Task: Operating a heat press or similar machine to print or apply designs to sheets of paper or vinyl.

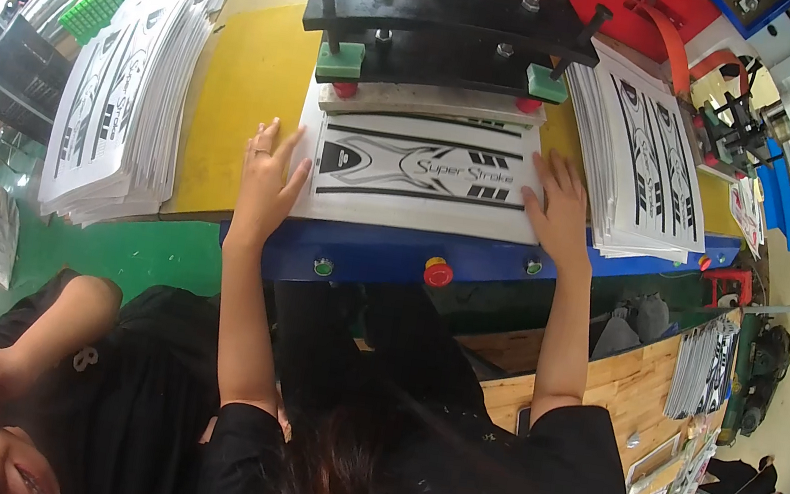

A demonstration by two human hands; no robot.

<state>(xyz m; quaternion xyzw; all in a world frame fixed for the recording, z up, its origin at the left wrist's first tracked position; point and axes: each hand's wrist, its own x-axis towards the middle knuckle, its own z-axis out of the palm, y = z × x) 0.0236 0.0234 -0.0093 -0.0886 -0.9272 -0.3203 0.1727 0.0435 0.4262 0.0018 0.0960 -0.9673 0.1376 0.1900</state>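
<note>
A white printed sheet (390,209) with black and grey stripes and curved shapes lies flat on the press table, its far part under the pale bar (425,105) of a black press head (445,37). At the sheet's left edge rests my left hand (270,179), fingers stretched and a ring on one of them. My right hand (559,205) lies at the opposite edge with its fingers spread. Both hands touch the sheet's sides without gripping it. Whether other sheets lie beneath this one, I cannot tell.
Tall stacks of printed sheets stand left (122,108) and right (644,161) on the yellow tabletop (250,55). The blue front edge (374,252) carries a red button (438,271) and green ones. Another person (124,381) in black is close on my left.
</note>
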